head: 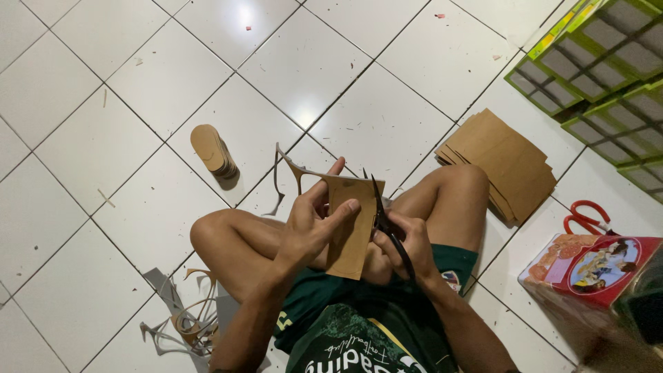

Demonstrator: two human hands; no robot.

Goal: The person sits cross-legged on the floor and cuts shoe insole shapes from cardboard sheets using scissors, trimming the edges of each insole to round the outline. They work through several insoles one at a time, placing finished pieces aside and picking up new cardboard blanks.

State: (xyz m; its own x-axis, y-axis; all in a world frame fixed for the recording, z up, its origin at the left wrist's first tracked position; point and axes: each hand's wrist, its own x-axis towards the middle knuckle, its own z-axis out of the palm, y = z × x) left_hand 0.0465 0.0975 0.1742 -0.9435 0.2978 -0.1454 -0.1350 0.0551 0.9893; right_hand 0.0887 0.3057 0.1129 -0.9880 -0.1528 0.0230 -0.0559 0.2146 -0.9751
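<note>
My left hand (312, 224) holds a brown cardboard piece (350, 231) upright over my crossed legs, thumb on its front face. A thin cut strip (290, 169) curls off its upper left corner. My right hand (409, 243) grips black scissors (384, 220), whose open blades point up along the cardboard's right edge.
A stack of cut rounded cardboard shapes (213, 151) stands on the white tile floor ahead left. A pile of brown cardboard sheets (503, 163) lies to the right. Red-handled scissors (585, 217) and a colourful box (592, 266) sit at right; green racks (599, 76) top right; offcut scraps (185, 321) lower left.
</note>
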